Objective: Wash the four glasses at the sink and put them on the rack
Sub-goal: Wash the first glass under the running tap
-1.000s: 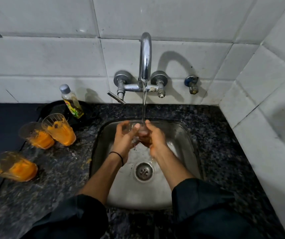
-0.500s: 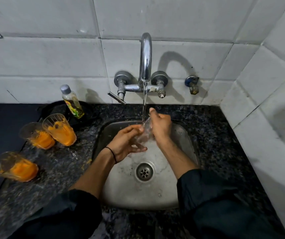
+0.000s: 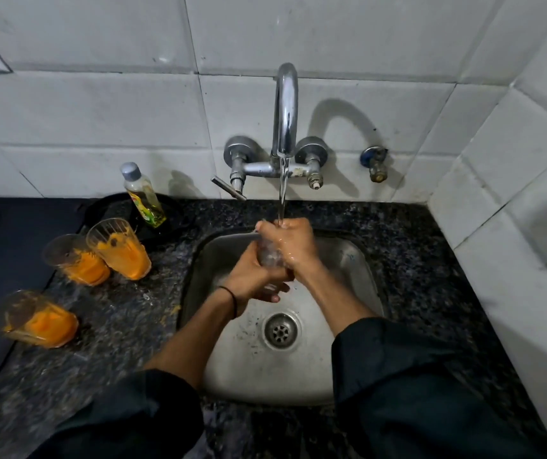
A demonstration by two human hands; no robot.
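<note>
A wall of white tiles (image 3: 100, 111) fills the upper part of the view and turns the corner on the right side. Under it lies a dark speckled stone counter (image 3: 431, 260), and a steel sink (image 3: 351, 260) is set into the counter in the middle. Two arms in dark sleeves (image 3: 414, 376) reach from the lower edge over the sink. A curved chrome faucet (image 3: 286, 104) is fixed on the wall above the sink, and a thin stream of water (image 3: 282, 190) falls from its spout onto the hands. The right hand (image 3: 295, 243) is curled round the upper part of a clear glass (image 3: 268, 258), directly under the stream, and it looks wet. The left hand (image 3: 252, 276) grips the lower part of the same glass from the left side, with its fingers wrapped under it. So both hands hold this glass above the sink basin, between the spout and the drain. Three other glasses stand on the counter left of the sink, all with orange residue inside: two close together, a rear glass (image 3: 119, 250) and a middle glass (image 3: 76, 261), and a blurred front glass (image 3: 37, 319) apart from them, nearer to the person. A small bottle (image 3: 144, 197) with yellow liquid and a grey cap stands behind them near the wall, on something dark and round. The drain (image 3: 280, 330) is in the sink floor, below the hands. A thin black band (image 3: 230, 298) is on the left wrist.
</note>
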